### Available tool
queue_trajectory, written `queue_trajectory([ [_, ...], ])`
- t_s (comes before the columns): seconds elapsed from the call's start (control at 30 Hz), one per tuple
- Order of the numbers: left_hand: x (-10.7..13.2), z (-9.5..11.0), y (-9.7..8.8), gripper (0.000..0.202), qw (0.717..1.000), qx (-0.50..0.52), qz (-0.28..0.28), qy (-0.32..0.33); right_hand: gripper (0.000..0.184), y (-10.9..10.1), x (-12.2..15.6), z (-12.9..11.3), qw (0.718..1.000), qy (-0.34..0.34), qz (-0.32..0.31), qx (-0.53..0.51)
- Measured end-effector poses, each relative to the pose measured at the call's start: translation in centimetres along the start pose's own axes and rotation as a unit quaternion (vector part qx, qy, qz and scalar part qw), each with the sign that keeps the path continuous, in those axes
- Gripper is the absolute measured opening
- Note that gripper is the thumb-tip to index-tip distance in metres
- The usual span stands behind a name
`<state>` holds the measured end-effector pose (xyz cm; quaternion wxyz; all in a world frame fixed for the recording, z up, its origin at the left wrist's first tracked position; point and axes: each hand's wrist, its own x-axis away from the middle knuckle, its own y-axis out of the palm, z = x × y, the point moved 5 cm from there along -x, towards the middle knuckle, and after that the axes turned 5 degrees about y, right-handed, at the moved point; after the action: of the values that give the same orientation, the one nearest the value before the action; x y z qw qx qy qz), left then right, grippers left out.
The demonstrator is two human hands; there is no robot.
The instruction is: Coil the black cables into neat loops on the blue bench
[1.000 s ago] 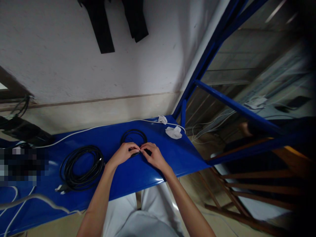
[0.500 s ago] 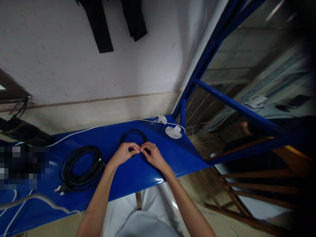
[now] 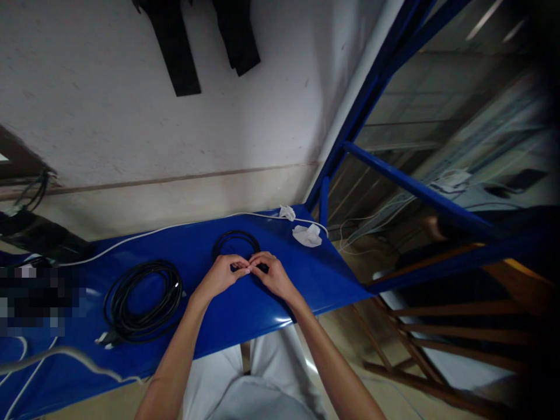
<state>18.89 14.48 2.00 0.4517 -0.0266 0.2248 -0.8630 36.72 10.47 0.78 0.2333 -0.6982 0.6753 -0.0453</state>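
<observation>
A small coil of black cable (image 3: 236, 234) lies on the blue tabletop (image 3: 227, 318) in front of me, its far arc showing beyond my fingers. My left hand (image 3: 224, 274) is closed in a pinch at the coil's near side. Opposite it, my right hand (image 3: 272, 275) pinches at the same spot, and the fingertips of both hands meet. The fingers cover the near part of the coil, so any small piece between the tips is hidden. To the left rests a larger coil of black cable (image 3: 116, 309) with a plug at its lower left.
Crumpled white paper (image 3: 307, 235) lies toward the right end of the table. A thin white cable (image 3: 175, 224) runs along the back by the wall. A thick grey cable (image 3: 70, 352) crosses the left front. Blue frame bars (image 3: 406, 179) and a wooden chair (image 3: 455, 332) stand right.
Both hands stay at the same place on the small coil. The fingertips have shifted slightly, and the bit of cable seen below them is now covered.
</observation>
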Motion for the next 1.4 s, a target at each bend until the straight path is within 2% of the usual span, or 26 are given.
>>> queue_trajectory([
  [0.17,0.0,0.3,-0.1,0.013,1.0,-0.004,-0.004,0.004,0.017,-0.1,-0.1,-0.3,1.0,0.005,-0.02,-0.017],
  [0.5,0.1,0.5,-0.3,0.011,0.999,-0.028,-0.004,0.019,0.015,-0.5,0.1,-1.4,0.997,-0.031,-0.062,-0.02],
  [0.67,0.2,0.7,-0.3,0.012,0.999,-0.033,0.006,0.021,0.004,-0.4,0.3,-1.1,0.998,-0.033,-0.053,-0.01],
  [0.93,0.1,0.3,-0.3,0.013,1.0,-0.015,0.026,-0.006,0.005,-0.3,0.3,-1.1,0.999,-0.027,-0.046,-0.006],
  [1.17,0.0,-0.4,-0.1,0.017,1.0,-0.008,0.017,-0.003,0.007,-0.3,0.3,-1.1,0.999,-0.027,-0.038,0.001],
  [1.4,0.0,-0.1,-0.2,0.016,1.0,-0.005,0.003,-0.008,0.009,-0.3,0.4,-1.3,0.999,-0.024,-0.034,0.003],
])
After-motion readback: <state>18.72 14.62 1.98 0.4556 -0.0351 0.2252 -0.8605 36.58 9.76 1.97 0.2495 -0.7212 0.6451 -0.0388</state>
